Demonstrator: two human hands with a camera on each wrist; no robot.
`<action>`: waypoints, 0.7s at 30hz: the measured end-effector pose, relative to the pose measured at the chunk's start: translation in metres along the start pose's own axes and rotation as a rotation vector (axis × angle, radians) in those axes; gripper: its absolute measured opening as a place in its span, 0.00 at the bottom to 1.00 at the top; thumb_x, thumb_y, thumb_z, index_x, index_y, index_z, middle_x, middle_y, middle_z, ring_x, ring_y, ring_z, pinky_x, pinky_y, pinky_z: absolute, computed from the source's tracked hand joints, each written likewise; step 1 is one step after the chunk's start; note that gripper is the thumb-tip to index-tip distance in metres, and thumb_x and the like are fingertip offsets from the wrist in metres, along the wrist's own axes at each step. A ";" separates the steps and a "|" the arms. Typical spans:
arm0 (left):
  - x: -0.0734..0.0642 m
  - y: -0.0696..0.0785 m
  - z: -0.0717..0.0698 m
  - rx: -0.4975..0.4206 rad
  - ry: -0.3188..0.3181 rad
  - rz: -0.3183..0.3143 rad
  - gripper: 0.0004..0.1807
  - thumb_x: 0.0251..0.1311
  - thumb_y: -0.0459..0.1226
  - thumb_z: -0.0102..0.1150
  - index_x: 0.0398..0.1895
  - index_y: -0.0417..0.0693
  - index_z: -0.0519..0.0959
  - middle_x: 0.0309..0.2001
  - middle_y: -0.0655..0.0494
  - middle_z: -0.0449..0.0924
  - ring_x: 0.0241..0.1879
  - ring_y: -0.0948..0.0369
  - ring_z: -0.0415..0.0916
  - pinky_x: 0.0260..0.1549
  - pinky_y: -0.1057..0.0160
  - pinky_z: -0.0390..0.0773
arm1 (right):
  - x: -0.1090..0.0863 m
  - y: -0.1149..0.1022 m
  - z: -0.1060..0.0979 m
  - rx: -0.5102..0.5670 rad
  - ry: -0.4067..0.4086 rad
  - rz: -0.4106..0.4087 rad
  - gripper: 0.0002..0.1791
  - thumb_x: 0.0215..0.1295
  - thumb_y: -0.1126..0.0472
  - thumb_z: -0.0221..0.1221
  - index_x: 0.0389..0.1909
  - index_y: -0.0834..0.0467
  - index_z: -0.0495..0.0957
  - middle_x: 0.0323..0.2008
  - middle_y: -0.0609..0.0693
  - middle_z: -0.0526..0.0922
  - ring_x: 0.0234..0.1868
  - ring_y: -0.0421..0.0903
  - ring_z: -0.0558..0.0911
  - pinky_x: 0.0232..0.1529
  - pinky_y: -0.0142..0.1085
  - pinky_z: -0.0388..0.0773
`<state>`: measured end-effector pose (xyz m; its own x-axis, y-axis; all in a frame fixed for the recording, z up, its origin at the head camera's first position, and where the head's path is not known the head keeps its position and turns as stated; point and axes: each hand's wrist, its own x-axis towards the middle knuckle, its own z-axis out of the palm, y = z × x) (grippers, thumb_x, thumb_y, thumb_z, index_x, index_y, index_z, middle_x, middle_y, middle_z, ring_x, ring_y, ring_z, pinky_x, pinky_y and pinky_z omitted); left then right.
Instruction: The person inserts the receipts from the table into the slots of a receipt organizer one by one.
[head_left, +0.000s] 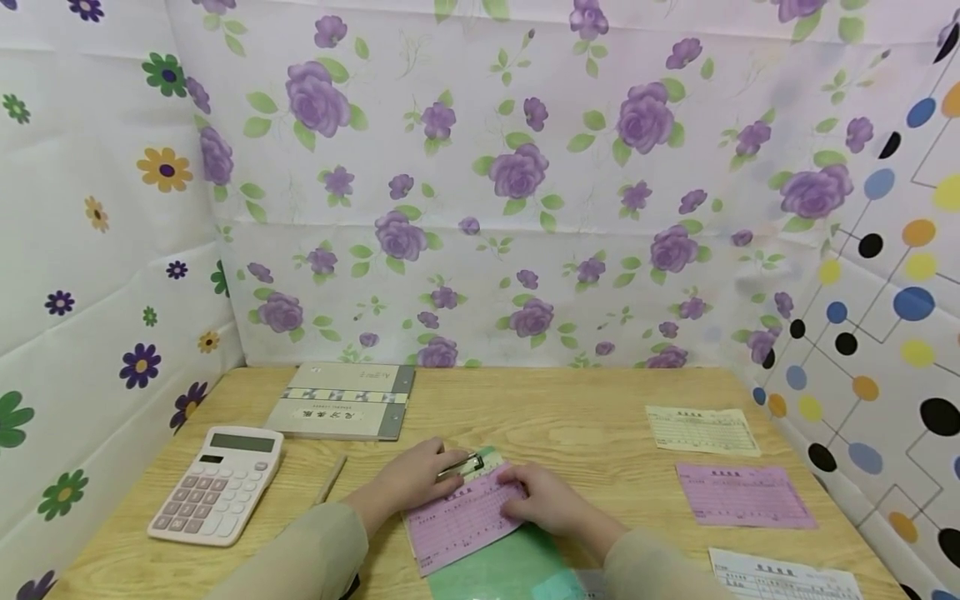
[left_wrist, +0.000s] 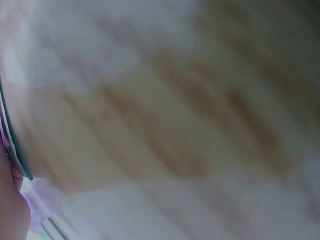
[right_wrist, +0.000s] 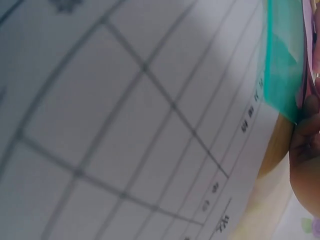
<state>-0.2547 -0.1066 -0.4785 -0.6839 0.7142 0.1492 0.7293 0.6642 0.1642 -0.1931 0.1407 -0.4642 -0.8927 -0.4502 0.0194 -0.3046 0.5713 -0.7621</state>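
A green clipboard (head_left: 495, 567) lies at the front middle of the table, its metal clip (head_left: 468, 464) at the far end. My left hand (head_left: 416, 479) grips that end, fingers around the clip. A pink printed slip (head_left: 465, 521) lies aslant over the board, a pale yellow slip (head_left: 483, 475) showing from under its upper edge. My right hand (head_left: 551, 502) pinches the pink slip's right edge, thumb on top. In the left wrist view, the board's green edge (left_wrist: 15, 142) shows beside part of the left hand. Curled right-hand fingers (right_wrist: 307, 127) meet the board's translucent green corner (right_wrist: 285, 75) in the right wrist view.
Further slips lie on the right: yellow (head_left: 703, 431), pink (head_left: 745, 496) and white (head_left: 783, 575). On the left are a pink calculator (head_left: 217, 486) and a thin stick-like thing (head_left: 330, 479). A grey-beige booklet (head_left: 341, 404) lies at the back left. Patterned cloth walls (head_left: 480, 192) enclose the table.
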 end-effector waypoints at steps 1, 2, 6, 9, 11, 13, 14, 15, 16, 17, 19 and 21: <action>0.000 0.000 0.000 0.009 0.004 0.008 0.25 0.63 0.51 0.54 0.61 0.56 0.72 0.34 0.60 0.66 0.28 0.66 0.61 0.27 0.68 0.67 | 0.000 0.000 0.001 -0.020 0.002 -0.005 0.22 0.55 0.59 0.64 0.51 0.63 0.77 0.47 0.52 0.78 0.49 0.48 0.74 0.53 0.45 0.69; 0.000 0.000 0.000 0.016 0.007 0.016 0.24 0.63 0.51 0.54 0.61 0.55 0.72 0.34 0.60 0.66 0.28 0.66 0.62 0.27 0.68 0.67 | 0.001 -0.001 0.001 -0.044 0.002 -0.003 0.23 0.55 0.58 0.65 0.51 0.63 0.77 0.46 0.51 0.78 0.48 0.47 0.74 0.52 0.43 0.70; 0.002 0.000 0.000 0.047 -0.005 0.036 0.24 0.64 0.48 0.54 0.62 0.54 0.71 0.34 0.57 0.67 0.28 0.65 0.63 0.26 0.68 0.68 | 0.003 -0.001 0.005 -0.129 0.008 0.020 0.25 0.54 0.53 0.66 0.52 0.60 0.78 0.42 0.48 0.76 0.42 0.43 0.73 0.46 0.40 0.71; 0.003 0.001 0.000 0.084 -0.032 0.035 0.23 0.64 0.47 0.53 0.62 0.54 0.70 0.34 0.56 0.68 0.27 0.65 0.63 0.24 0.67 0.68 | 0.002 -0.002 0.008 -0.175 0.022 0.053 0.28 0.52 0.51 0.67 0.54 0.57 0.77 0.39 0.47 0.73 0.37 0.42 0.72 0.42 0.39 0.71; 0.005 0.002 0.001 0.115 -0.048 0.037 0.22 0.65 0.47 0.52 0.61 0.55 0.70 0.33 0.56 0.68 0.26 0.65 0.63 0.23 0.67 0.67 | 0.000 -0.003 0.009 -0.192 0.033 0.064 0.29 0.52 0.51 0.68 0.55 0.57 0.77 0.37 0.48 0.72 0.35 0.42 0.71 0.39 0.38 0.71; 0.006 0.003 -0.001 0.128 -0.062 0.036 0.21 0.66 0.47 0.51 0.60 0.55 0.69 0.33 0.56 0.68 0.26 0.64 0.63 0.23 0.66 0.68 | -0.001 -0.004 0.010 -0.205 0.038 0.074 0.30 0.52 0.50 0.68 0.56 0.57 0.76 0.36 0.48 0.71 0.33 0.42 0.70 0.36 0.37 0.70; 0.007 0.003 -0.001 0.134 -0.070 0.035 0.20 0.66 0.46 0.50 0.60 0.55 0.69 0.33 0.56 0.68 0.26 0.64 0.64 0.24 0.65 0.68 | -0.001 -0.005 0.010 -0.210 0.041 0.075 0.30 0.52 0.50 0.68 0.57 0.56 0.76 0.36 0.48 0.71 0.33 0.42 0.70 0.36 0.37 0.70; 0.007 0.004 -0.002 0.138 -0.078 0.033 0.20 0.67 0.46 0.50 0.60 0.55 0.69 0.33 0.55 0.68 0.26 0.63 0.64 0.24 0.64 0.69 | 0.000 -0.005 0.010 -0.211 0.041 0.079 0.30 0.52 0.50 0.68 0.57 0.56 0.76 0.36 0.48 0.71 0.33 0.42 0.70 0.35 0.38 0.70; 0.008 0.004 -0.003 0.138 -0.085 0.033 0.19 0.67 0.46 0.49 0.59 0.54 0.69 0.33 0.55 0.68 0.26 0.63 0.65 0.24 0.64 0.69 | 0.000 -0.006 0.009 -0.214 0.042 0.083 0.31 0.52 0.50 0.68 0.57 0.56 0.75 0.36 0.49 0.71 0.33 0.43 0.70 0.36 0.38 0.71; 0.008 0.005 -0.004 0.137 -0.092 0.030 0.18 0.67 0.46 0.49 0.59 0.54 0.69 0.33 0.55 0.68 0.27 0.62 0.65 0.24 0.63 0.69 | 0.000 -0.006 0.009 -0.211 0.046 0.086 0.31 0.52 0.50 0.68 0.58 0.57 0.75 0.37 0.49 0.72 0.34 0.43 0.71 0.37 0.40 0.71; 0.008 0.005 -0.006 0.135 -0.102 0.027 0.17 0.67 0.45 0.49 0.57 0.54 0.69 0.33 0.55 0.68 0.27 0.62 0.65 0.24 0.63 0.69 | 0.002 -0.006 0.009 -0.198 0.048 0.099 0.32 0.52 0.50 0.68 0.57 0.58 0.74 0.40 0.51 0.74 0.38 0.46 0.74 0.41 0.43 0.73; 0.007 0.005 -0.007 0.132 -0.109 0.024 0.16 0.67 0.45 0.49 0.56 0.54 0.69 0.32 0.55 0.68 0.26 0.62 0.65 0.24 0.63 0.69 | 0.003 -0.006 0.010 -0.182 0.053 0.111 0.31 0.52 0.50 0.69 0.56 0.58 0.73 0.42 0.51 0.76 0.41 0.47 0.75 0.44 0.45 0.73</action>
<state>-0.2563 -0.0996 -0.4697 -0.6655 0.7452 0.0435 0.7464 0.6648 0.0312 -0.1903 0.1293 -0.4659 -0.9389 -0.3436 -0.0209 -0.2538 0.7321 -0.6321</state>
